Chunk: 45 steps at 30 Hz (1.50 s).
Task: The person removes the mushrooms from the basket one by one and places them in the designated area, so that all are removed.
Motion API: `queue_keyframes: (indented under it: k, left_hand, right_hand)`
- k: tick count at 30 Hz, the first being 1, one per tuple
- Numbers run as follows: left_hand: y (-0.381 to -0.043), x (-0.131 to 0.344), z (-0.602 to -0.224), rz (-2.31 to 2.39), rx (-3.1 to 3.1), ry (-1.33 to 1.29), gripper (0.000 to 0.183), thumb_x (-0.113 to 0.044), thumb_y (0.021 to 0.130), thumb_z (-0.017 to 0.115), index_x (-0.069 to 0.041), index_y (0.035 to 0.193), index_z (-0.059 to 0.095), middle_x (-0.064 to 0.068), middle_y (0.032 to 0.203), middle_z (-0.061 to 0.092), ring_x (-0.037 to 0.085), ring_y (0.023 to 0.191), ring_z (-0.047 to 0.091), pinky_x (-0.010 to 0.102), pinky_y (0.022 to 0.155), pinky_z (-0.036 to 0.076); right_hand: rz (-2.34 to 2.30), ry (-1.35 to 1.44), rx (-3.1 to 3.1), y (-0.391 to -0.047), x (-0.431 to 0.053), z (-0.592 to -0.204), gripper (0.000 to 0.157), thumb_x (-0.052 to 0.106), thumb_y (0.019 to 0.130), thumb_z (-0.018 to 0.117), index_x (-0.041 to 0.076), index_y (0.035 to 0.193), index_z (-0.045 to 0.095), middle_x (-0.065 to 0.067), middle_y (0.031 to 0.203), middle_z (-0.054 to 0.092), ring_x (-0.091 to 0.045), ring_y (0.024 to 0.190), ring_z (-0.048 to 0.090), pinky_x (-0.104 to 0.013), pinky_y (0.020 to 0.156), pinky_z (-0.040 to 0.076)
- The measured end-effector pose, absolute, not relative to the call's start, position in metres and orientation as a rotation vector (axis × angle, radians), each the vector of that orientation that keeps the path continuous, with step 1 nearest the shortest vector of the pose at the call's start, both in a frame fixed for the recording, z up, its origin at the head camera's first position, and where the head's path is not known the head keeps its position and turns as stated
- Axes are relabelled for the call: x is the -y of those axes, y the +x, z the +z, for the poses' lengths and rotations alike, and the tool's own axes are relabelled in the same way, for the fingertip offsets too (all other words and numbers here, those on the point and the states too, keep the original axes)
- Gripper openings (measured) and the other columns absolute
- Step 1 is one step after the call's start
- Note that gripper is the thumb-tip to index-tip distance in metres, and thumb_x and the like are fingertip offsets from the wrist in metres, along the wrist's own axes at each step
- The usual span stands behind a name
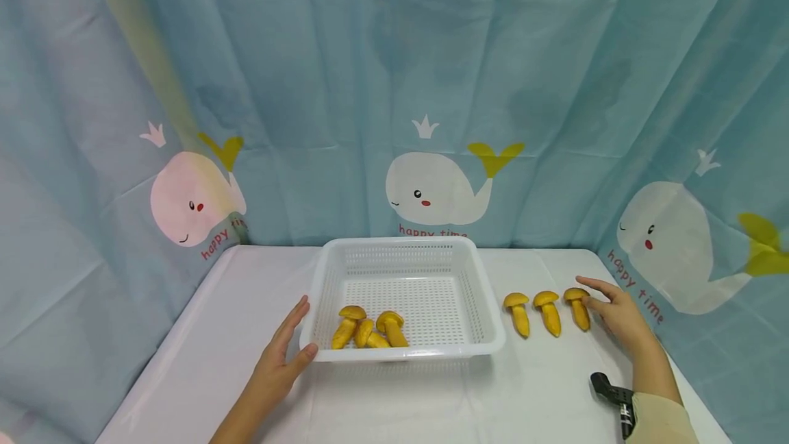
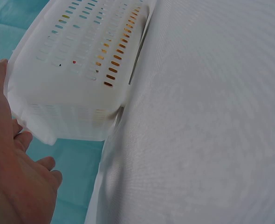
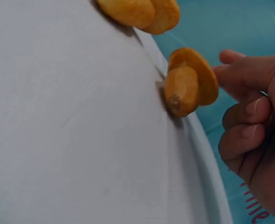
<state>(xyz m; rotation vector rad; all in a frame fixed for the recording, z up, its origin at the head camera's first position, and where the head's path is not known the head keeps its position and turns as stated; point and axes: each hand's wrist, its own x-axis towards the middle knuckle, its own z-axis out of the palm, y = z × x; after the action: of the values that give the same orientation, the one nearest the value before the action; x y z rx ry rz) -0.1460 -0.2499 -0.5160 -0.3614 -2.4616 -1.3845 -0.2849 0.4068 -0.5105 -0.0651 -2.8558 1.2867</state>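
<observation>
A white plastic basket [image 1: 425,307] with slotted walls stands on the table. Three yellow-brown mushrooms lie in its front left part, one of them a mushroom [image 1: 390,327] with its cap toward the back. My left hand [image 1: 277,365] is at the basket's front left corner, fingers spread along the outside and thumb at the rim [image 2: 9,88]. To the right of the basket, three more mushrooms lie in a row, caps toward the back. My right hand [image 1: 619,317] is beside the rightmost mushroom [image 1: 578,308], fingertips right at its cap [image 3: 207,77]; that mushroom rests on the table.
The other two mushrooms of the row, the middle one [image 1: 547,314] and the left one [image 1: 518,314], lie between basket and right hand. A black device [image 1: 611,389] shows by the right sleeve [image 1: 659,420]. A blue whale-print curtain [image 1: 345,88] hangs behind the white table [image 1: 246,293].
</observation>
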Motion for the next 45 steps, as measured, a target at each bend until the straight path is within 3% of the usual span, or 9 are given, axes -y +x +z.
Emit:
queue_keyframes:
  k: [5,11,14,17,21,24,28,36,45]
  left_hand:
    - [-0.146,0.251,-0.515,-1.349,2.516,-0.303,0.078,-0.014,0.095,0.071,-0.028,0.161,0.032,0.0,0.17,0.024,0.013,0.157,0.019,0.011,0.118,0.017]
    - [-0.146,0.253,-0.516,-1.374,2.56,-0.24,0.076,-0.02,0.097,0.071,-0.032,0.161,0.031,-0.01,0.17,0.021,0.024,0.157,0.019,0.072,0.114,0.027]
    - [-0.146,0.251,-0.516,-1.375,2.55,-0.255,0.076,-0.019,0.097,0.07,-0.03,0.161,0.031,-0.009,0.17,0.022,0.028,0.157,0.02,0.073,0.115,0.027]
    - [-0.147,0.249,-0.518,-1.373,2.53,-0.29,0.076,-0.016,0.097,0.07,-0.029,0.161,0.032,-0.006,0.17,0.023,0.015,0.157,0.018,0.042,0.126,0.026]
    - [-0.149,0.245,-0.518,-1.381,2.516,-0.333,0.076,-0.015,0.097,0.07,-0.027,0.161,0.032,-0.005,0.17,0.023,0.0,0.154,0.016,0.009,0.115,0.016]
    - [-0.148,0.245,-0.518,-1.385,2.52,-0.319,0.076,-0.015,0.096,0.07,-0.026,0.161,0.033,-0.002,0.17,0.024,0.004,0.155,0.016,0.039,0.125,0.025]
    - [-0.146,0.248,-0.517,-1.398,2.531,-0.258,0.075,-0.017,0.096,0.071,-0.028,0.161,0.033,0.0,0.17,0.024,0.02,0.158,0.018,0.077,0.111,0.026]
    - [-0.148,0.251,-0.519,-1.388,2.54,-0.247,0.075,-0.018,0.097,0.07,-0.029,0.161,0.033,-0.005,0.17,0.023,0.029,0.157,0.019,0.077,0.111,0.027]
    - [-0.147,0.251,-0.515,-1.39,2.563,-0.231,0.073,-0.022,0.098,0.069,-0.028,0.161,0.032,-0.005,0.171,0.021,0.038,0.155,0.019,0.079,0.109,0.027]
  right_hand:
    - [1.294,-0.037,2.8,-0.281,-0.399,-0.491,0.051,0.037,0.105,0.059,0.017,0.151,0.052,-0.015,0.074,0.06,-0.018,0.04,0.036,-0.033,0.042,0.041]
    - [1.266,0.057,2.755,-0.272,-0.38,-0.464,0.056,0.049,0.103,0.057,0.021,0.151,0.052,-0.019,0.12,0.059,-0.018,0.044,0.036,-0.03,0.043,0.037]
    - [1.263,0.117,2.706,-0.266,-0.372,-0.451,0.054,0.048,0.103,0.058,0.023,0.15,0.053,-0.008,0.132,0.055,-0.02,0.042,0.036,-0.031,0.041,0.037]
    - [1.279,0.17,2.648,-0.258,-0.362,-0.437,0.051,0.045,0.103,0.059,0.024,0.149,0.055,0.011,0.132,0.052,-0.021,0.042,0.035,-0.032,0.04,0.037]
    - [1.29,0.233,2.577,-0.243,-0.341,-0.419,0.046,0.037,0.104,0.06,0.021,0.147,0.057,0.016,0.137,0.054,-0.022,0.043,0.036,-0.032,0.04,0.036]
    - [1.315,0.282,2.542,-0.235,-0.317,-0.41,0.042,0.031,0.104,0.061,0.018,0.144,0.06,0.003,0.143,0.056,-0.022,0.045,0.038,-0.032,0.042,0.039]
    - [1.385,0.366,2.514,-0.234,-0.281,-0.404,0.038,0.026,0.103,0.064,0.017,0.14,0.063,-0.007,0.144,0.057,-0.019,0.046,0.04,-0.029,0.043,0.041]
    - [1.569,0.473,2.551,-0.228,-0.214,-0.408,0.037,0.023,0.098,0.071,0.021,0.134,0.067,-0.008,0.137,0.063,-0.019,0.049,0.045,-0.023,0.045,0.042]
    - [1.503,0.544,2.647,-0.22,-0.149,-0.41,0.036,0.024,0.096,0.074,0.03,0.131,0.069,0.012,0.133,0.066,-0.015,0.056,0.043,-0.021,0.053,0.041]
